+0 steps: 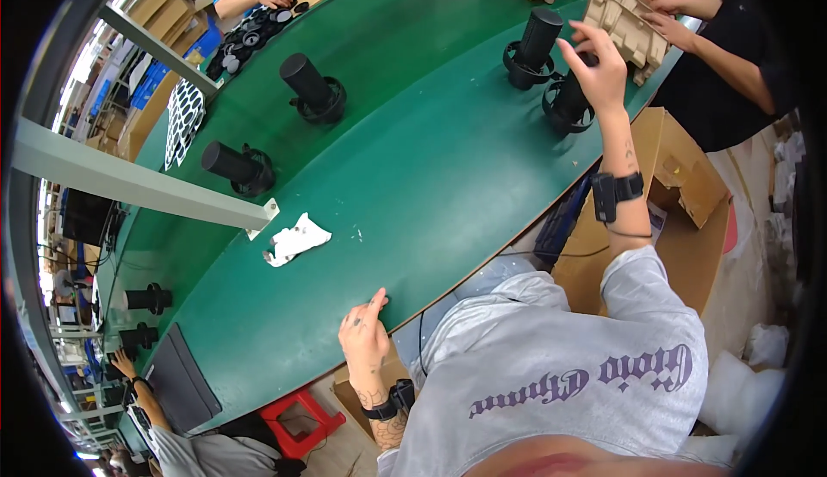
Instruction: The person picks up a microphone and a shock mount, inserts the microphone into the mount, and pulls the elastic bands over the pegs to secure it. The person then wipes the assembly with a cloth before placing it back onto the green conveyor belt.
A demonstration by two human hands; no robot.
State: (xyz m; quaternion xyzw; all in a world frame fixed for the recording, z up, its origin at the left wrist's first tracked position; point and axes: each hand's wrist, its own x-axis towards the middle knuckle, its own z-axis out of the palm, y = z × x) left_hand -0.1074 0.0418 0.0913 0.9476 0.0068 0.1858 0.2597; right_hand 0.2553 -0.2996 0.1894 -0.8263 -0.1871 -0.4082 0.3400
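My right hand (600, 72) is raised over the far right of the green worktable, thumb and fingers apart. It partly covers a black cylindrical unit (564, 107) with a round ring-shaped base; I cannot tell whether the two touch. Just left of that stands a similar black unit (541, 38), upright. My left hand (363, 332) lies at the table's near edge with its fingers stretched out, holding nothing. A crumpled white cloth or glove (299, 239) rests on the table beyond it.
Two more black units (306, 81) stand on the green belt behind a grey metal post (146, 180). At right, another person's hands hold a cardboard pulp tray (624, 29). A cardboard box (594, 257) is beside me. Other people work at far left and back.
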